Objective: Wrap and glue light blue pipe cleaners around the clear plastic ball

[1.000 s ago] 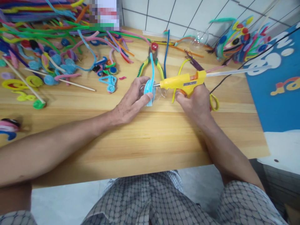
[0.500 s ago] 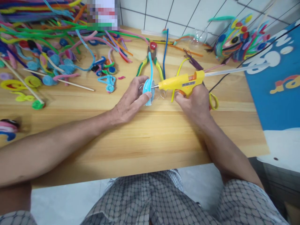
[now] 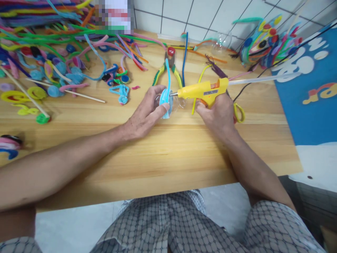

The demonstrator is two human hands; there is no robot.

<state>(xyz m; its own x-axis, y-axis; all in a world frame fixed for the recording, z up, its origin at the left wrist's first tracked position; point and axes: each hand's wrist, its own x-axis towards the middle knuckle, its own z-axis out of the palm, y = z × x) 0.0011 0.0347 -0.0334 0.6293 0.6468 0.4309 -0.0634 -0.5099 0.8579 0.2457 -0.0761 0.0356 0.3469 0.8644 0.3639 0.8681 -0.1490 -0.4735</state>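
My left hand grips a clear plastic ball with a light blue pipe cleaner wound round its middle. The pipe cleaner's loose end sticks up and away from me. In my right hand is a yellow hot glue gun, its fingers wrapped round the handle. A clear glue stick juts from the back of the gun. Its metal nozzle is at the blue band; whether it touches, I cannot tell. Just beyond my left hand lie pliers with green and yellow handles, beside a red bead.
Many pipe cleaners and fuzzy pieces cover the table's left side. Wooden sticks lie among them. Scissors are partly behind my right hand. Decorated colourful figures and a clear ball stand by the tiled wall. A black cord runs right.
Both hands stay almost in place, with the nozzle still at the blue band. The whole view has shifted very slightly.
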